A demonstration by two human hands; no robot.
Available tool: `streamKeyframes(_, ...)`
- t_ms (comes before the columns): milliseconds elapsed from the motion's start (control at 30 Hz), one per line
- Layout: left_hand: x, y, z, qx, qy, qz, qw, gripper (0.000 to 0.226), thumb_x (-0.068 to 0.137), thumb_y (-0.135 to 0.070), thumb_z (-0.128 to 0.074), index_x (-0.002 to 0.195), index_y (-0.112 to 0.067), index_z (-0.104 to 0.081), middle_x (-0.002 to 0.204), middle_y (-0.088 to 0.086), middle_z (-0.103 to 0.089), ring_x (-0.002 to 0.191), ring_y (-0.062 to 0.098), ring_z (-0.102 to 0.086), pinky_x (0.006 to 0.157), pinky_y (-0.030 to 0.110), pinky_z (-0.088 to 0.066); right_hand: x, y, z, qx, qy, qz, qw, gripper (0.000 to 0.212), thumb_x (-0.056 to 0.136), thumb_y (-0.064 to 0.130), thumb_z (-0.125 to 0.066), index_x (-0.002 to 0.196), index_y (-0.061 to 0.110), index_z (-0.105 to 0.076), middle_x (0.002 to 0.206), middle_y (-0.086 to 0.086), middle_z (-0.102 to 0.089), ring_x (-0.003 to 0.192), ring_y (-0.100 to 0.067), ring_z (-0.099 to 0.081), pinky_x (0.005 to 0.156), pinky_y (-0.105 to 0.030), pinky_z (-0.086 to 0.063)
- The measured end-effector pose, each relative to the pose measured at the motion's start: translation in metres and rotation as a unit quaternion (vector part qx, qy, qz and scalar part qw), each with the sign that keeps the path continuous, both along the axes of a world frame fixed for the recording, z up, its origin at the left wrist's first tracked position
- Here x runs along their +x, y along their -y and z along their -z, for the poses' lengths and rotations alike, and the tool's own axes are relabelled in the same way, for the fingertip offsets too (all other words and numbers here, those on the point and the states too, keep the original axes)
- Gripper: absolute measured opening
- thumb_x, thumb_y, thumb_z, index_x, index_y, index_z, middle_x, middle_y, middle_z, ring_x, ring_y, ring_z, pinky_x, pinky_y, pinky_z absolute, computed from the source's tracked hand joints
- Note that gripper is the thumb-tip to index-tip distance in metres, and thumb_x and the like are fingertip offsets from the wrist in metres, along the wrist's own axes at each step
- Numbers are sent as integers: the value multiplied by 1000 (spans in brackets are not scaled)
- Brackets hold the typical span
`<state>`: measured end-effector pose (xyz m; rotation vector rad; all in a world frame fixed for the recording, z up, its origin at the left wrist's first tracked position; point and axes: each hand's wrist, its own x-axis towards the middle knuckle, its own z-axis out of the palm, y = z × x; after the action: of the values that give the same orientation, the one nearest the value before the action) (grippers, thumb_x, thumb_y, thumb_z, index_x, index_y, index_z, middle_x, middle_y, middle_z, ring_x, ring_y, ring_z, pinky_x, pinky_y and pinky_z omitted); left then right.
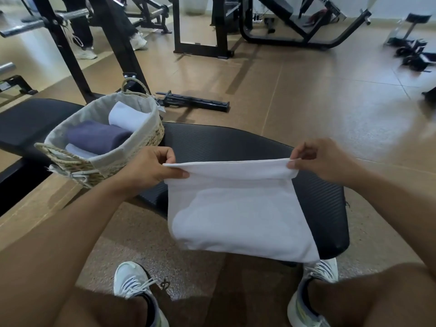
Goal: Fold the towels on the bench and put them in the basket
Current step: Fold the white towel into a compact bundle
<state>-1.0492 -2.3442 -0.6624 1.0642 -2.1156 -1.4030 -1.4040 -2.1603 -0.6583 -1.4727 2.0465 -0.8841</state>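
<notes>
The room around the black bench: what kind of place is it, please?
Most likely a gym. The padded black bench stands among black weight machines, a barbell bar rests on a rack, and a loose machine part lies on the floor.

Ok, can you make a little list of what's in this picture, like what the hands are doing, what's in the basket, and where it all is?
place: gym, black bench
left hand: pinches one top corner of the white towel
right hand: pinches the other top corner
towel: held up, lower part draped over the bench edge
basket: woven, on the bench, to the left
in the basket: dark blue towel, white towels
</notes>
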Motion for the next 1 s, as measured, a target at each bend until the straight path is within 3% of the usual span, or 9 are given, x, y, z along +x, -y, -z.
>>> streamKeyframes(200, 6, -3, -1, 10, -10, 21, 1000, 55, 68, -11, -90, 52, -23, -39, 57, -2, -37, 57, 10, -34, 54, 27, -28, 1, 1, 2, 2, -7, -23, 1000, 16, 79, 23, -85, 81, 32, -71, 80, 7, -75, 78, -21, -72, 85, -53, -58)
streamKeyframes(433, 7, -10, -2, -1, 11, 33, 999, 57, 67, -19, -93, 54, -23, -38, 55, -5, -37, 56, 9, -36, 54, 25, -29, 1, -2, 1, -12, 21, -33, 999, 14, 76, 19, -85, 77, 24, -73, 80, -3, -77, 81, -29, -73, 87, -55, -58)
streamKeyframes(567, 5, -15, -3, 7, 13, 28, 999, 53, 69, -19, -91, 57, -19, -39, 54, -7, -39, 53, 6, -37, 51, 19, -31, 2, -3, 0, -8, 27, -25, 999, 15, 75, 13, -85, 72, 19, -73, 79, 0, -78, 80, -24, -75, 89, -51, -59)
streamKeyframes(633, 6, -14, -4, 7, 1, 17, 1000, 45, 69, -21, -91, 62, -18, -47, 59, -5, -48, 58, 9, -45, 53, 22, -36, 3, -4, -4, -5, 27, -12, 1000, 12, 77, 14, -86, 79, 19, -74, 80, 2, -77, 81, -21, -74, 91, -47, -58)
streamKeyframes(733, 9, -15, -9, 24, -8, 7, 1000, 27, 69, -30, -87, 71, -14, -65, 69, -1, -67, 65, 9, -62, 57, 21, -48, 3, -3, -7, 3, 15, -2, 1000, 16, 82, 22, -83, 93, 31, -78, 85, 8, -78, 86, -14, -74, 95, -41, -57)
streamKeyframes(867, 18, -16, -11, 43, -43, -27, 998, 21, 72, -33, -81, 75, -13, -74, 80, 5, -74, 75, 13, -68, 70, 25, -54, 11, -7, -16, 26, -12, -41, 999, 8, 87, 36, -76, 87, 29, -77, 86, 4, -77, 86, -27, -72, 91, -51, -57)
streamKeyframes(933, 24, -15, -11, 80, -95, -85, 989, 22, 73, -36, -78, 78, -15, -77, 87, 6, -76, 83, 16, -71, 79, 30, -57, 23, -12, -25, -3, 50, -66, 997, 18, 87, 40, -72, 88, 22, -71, 85, 2, -75, 82, -25, -70, 85, -42, -57)
streamKeyframes(1000, 28, -14, -11, 125, -150, -142, 970, 19, 78, -32, -76, 83, -14, -78, 90, 6, -76, 85, 18, -72, 77, 27, -59, 39, -15, -34, -41, 111, -89, 989, 35, 82, 56, -68, 89, 22, -66, 80, 1, -69, 75, -18, -63, 76, -29, -50)
